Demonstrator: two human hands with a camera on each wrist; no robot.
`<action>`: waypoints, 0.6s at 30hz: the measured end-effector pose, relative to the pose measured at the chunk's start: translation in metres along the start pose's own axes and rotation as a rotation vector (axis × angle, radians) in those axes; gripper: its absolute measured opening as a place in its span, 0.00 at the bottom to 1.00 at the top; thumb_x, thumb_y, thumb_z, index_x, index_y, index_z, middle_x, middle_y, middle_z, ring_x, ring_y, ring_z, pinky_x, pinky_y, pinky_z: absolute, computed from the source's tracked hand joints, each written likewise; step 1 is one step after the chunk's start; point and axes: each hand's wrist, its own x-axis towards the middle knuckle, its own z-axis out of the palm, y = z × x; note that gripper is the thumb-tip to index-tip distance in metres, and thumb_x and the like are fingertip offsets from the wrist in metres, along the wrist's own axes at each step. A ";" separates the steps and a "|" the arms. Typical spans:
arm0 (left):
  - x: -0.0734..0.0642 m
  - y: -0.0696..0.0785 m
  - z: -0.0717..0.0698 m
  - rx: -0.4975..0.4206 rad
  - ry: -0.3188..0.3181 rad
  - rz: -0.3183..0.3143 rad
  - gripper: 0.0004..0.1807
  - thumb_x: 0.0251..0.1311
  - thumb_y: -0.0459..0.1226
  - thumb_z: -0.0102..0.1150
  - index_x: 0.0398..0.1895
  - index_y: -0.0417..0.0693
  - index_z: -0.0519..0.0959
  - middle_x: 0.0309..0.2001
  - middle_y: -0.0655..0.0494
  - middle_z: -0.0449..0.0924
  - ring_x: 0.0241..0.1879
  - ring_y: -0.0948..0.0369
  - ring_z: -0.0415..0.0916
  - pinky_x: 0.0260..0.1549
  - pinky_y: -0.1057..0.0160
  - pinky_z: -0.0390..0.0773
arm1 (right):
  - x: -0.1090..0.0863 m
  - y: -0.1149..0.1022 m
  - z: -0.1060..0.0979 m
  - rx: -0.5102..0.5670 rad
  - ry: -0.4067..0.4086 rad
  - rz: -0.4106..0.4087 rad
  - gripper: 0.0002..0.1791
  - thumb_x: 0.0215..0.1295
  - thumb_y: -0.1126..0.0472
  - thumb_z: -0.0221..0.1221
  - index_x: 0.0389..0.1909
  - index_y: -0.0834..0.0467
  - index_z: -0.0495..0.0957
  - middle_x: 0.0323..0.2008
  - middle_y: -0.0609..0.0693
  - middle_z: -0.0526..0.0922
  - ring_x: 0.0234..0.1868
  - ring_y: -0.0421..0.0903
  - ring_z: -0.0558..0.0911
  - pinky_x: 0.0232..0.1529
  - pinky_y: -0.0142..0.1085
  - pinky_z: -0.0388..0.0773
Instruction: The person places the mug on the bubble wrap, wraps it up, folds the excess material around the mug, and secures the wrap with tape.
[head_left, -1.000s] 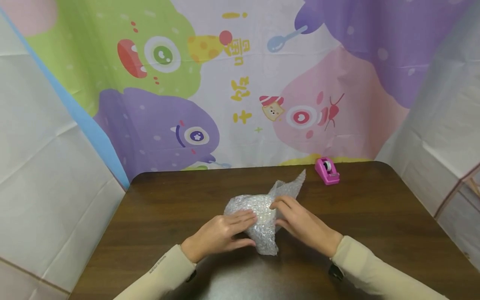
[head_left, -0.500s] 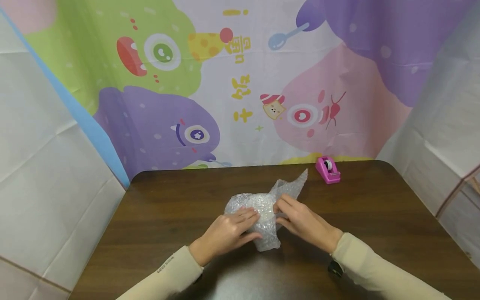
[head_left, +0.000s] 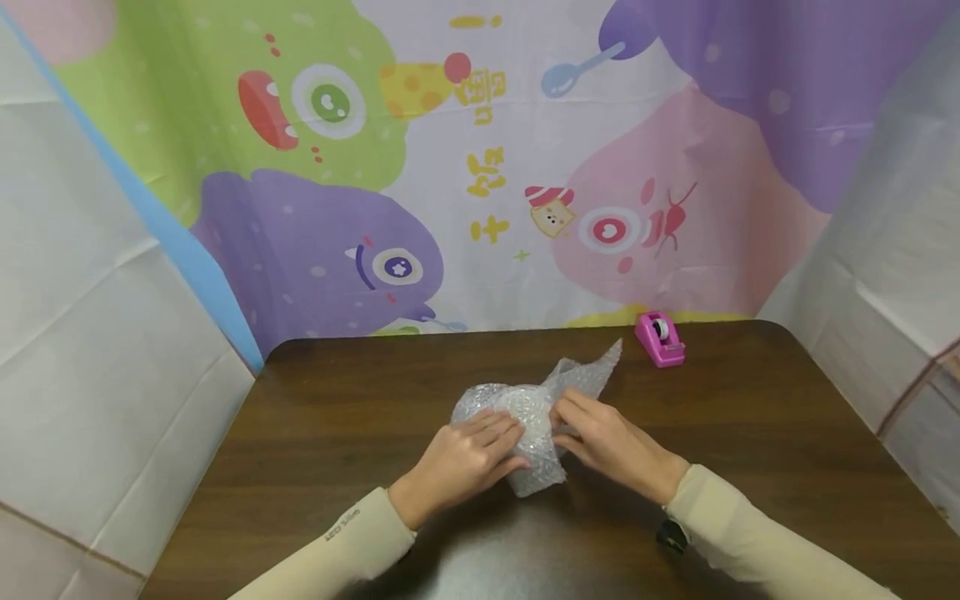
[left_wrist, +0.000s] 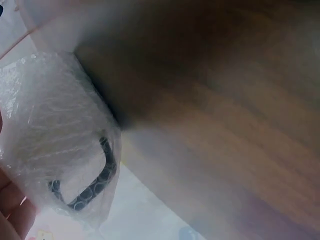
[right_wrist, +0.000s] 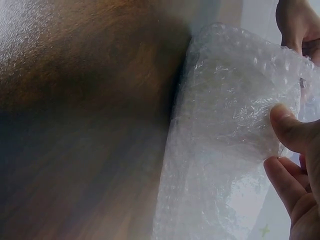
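Note:
A sheet of clear bubble wrap (head_left: pixel 538 475) is folded round a pale, rounded thing (head_left: pixel 531 410) on the table. Through the plastic in the left wrist view shows a dark curved band (left_wrist: pixel 102 180), shaped like a cup handle. My left hand (head_left: pixel 471 457) rests on top of the bundle, fingers nearly straight and side by side. At the bundle's right side, my right hand (head_left: pixel 609 443) pinches the bubble wrap between thumb and fingers, as the right wrist view also shows with its thumb (right_wrist: pixel 286 125) on the plastic. A loose tail of wrap sticks out beyond the right hand.
A pink tape dispenser (head_left: pixel 660 340) with a roll of tape stands near the table's back right edge. The dark wooden table (head_left: pixel 337 400) runs back to a cartoon-printed curtain (head_left: pixel 495 283), with pale sheets hanging at both sides.
My left hand has slid slightly rightward over the bundle. The near flap of bubble wrap has drawn up a little toward the bundle. My right hand keeps its pinch almost in place.

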 end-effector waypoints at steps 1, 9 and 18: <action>0.000 0.000 0.000 0.004 -0.005 0.002 0.23 0.62 0.53 0.70 0.48 0.44 0.87 0.45 0.54 0.90 0.48 0.58 0.88 0.53 0.58 0.85 | 0.000 0.000 0.000 -0.004 -0.002 0.003 0.20 0.53 0.69 0.76 0.37 0.57 0.73 0.36 0.44 0.74 0.33 0.34 0.75 0.35 0.20 0.76; 0.002 -0.001 -0.004 0.015 -0.039 0.008 0.20 0.62 0.53 0.70 0.42 0.47 0.85 0.40 0.58 0.89 0.45 0.60 0.88 0.53 0.59 0.85 | 0.000 0.001 0.000 -0.030 0.009 -0.025 0.21 0.51 0.69 0.77 0.37 0.57 0.73 0.36 0.44 0.73 0.33 0.34 0.74 0.34 0.21 0.76; 0.005 0.000 -0.005 0.019 -0.059 -0.010 0.17 0.64 0.53 0.68 0.38 0.49 0.83 0.36 0.60 0.88 0.43 0.61 0.87 0.53 0.61 0.85 | 0.000 -0.001 0.000 -0.046 0.001 -0.018 0.21 0.51 0.70 0.76 0.37 0.56 0.73 0.36 0.45 0.73 0.33 0.37 0.76 0.35 0.22 0.77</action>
